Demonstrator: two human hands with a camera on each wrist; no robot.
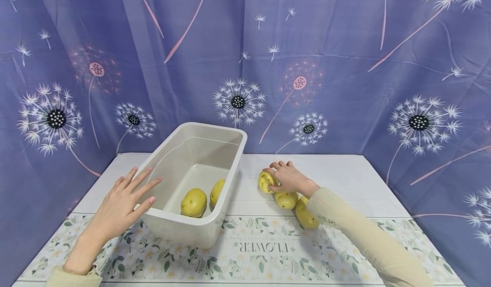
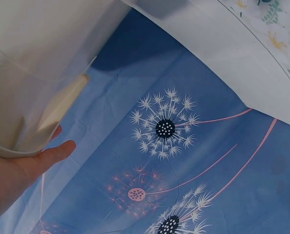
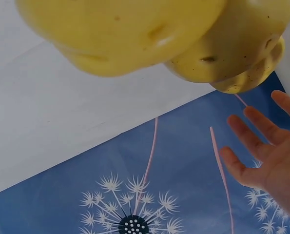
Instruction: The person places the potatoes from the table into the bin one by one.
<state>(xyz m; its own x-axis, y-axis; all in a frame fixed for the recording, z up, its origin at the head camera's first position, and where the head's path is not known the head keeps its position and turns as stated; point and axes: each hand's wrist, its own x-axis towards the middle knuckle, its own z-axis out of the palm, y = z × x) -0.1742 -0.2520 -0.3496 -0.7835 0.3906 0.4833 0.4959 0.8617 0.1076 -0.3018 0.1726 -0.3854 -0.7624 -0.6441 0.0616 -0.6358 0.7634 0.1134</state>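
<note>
Left hand point(image 1: 122, 201) lies with spread, fairly straight fingers at the near left rim of a pale grey plastic bin point(image 1: 184, 217). The left wrist view shows the thumb point(image 2: 57, 153) beside the bin's wall. Two yellow potatoes, one in plain sight point(image 1: 193, 202) and one partly behind the right wall point(image 1: 217, 192), lie inside. My right hand point(image 1: 290, 178) reaches over the farthest potato point(image 1: 265, 182) of three on the table, its fingers arched loosely around it. In the right wrist view the fingers point(image 3: 252, 139) are spread and apart from the potatoes. A middle potato point(image 1: 286, 200) and a nearer potato point(image 1: 305, 214) lie beneath the wrist and sleeve.
A white table point(image 1: 337, 172) carries a floral-printed cloth band point(image 1: 264, 253) along its near part. Blue curtains with dandelion prints point(image 1: 268, 120) enclose the back and both sides. The bin stands left of the loose potatoes.
</note>
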